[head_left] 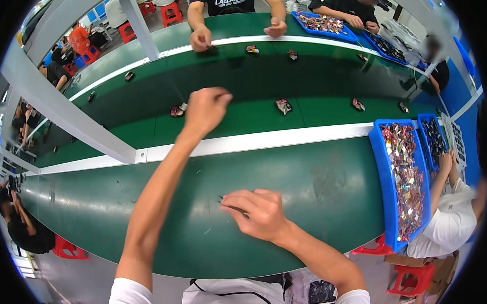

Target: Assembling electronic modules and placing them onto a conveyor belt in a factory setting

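At the far left, a person in a dark top (29, 229) sits by the desk, and 1 red stool (70, 249) is close by. A thick white post (64, 99) slants down to the white rail (286, 137) behind your green desk (321, 219).

Past the rail, on the green strip (242, 120), a small dark and red packet (176, 111) lies just to the left of your left hand (205, 113). This hand is up over the strip with its fingers curled in. It is blurry, so you can't tell if it has anything in it.

Farther back, you can see 2 hands (201, 40) of another person at the far side.

Your right hand (263, 214) is over the middle of your desk. It is closed around thin, dark tweezers (237, 209), and their tips point left.

To the right on the strip lie 3 more packets (284, 106), spread well apart. At the right end of your desk is a long blue tray (385, 184) full of small shiny bits. Next to it is a smaller blue tray (427, 115) with black bits, and a person in a white top (447, 220) reaches close to it.
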`<state>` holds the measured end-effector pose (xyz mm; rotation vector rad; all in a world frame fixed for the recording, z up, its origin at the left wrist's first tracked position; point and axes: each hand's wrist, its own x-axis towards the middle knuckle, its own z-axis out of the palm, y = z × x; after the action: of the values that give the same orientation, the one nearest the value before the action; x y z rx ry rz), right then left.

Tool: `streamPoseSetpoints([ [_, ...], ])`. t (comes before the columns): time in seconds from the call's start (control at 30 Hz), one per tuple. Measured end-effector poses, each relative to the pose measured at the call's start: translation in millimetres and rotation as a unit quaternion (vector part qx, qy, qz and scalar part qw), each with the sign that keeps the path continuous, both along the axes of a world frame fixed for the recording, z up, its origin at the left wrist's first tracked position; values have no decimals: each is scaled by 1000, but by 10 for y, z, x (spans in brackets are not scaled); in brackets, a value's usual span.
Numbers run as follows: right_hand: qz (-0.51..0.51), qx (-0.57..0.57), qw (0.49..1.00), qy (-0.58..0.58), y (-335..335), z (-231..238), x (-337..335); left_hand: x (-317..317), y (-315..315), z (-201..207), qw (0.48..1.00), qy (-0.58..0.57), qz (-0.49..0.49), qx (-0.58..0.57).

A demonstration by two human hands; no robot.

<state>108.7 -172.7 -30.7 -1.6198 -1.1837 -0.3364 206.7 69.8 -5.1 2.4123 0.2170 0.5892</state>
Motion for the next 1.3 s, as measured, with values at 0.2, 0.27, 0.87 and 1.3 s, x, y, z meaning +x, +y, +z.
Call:
streamPoseSetpoints([
  [0.2, 16, -3, 1000, 9, 26, -16, -33, 764, -630, 44, 976, 69, -98, -180],
  [0.27, 13, -4, 1000, 6, 15, -22, -8, 941, -687, 31, 965, 123, -101, -208],
  [0.87, 13, 34, 998, 59, 65, 2, 5, 615, -554, 117, 967, 177, -60, -174],
  [1.3, 21, 22, 905, 423, -120, 196, -37, -1734, -650, 138, 859, 81, 21, -505],
])
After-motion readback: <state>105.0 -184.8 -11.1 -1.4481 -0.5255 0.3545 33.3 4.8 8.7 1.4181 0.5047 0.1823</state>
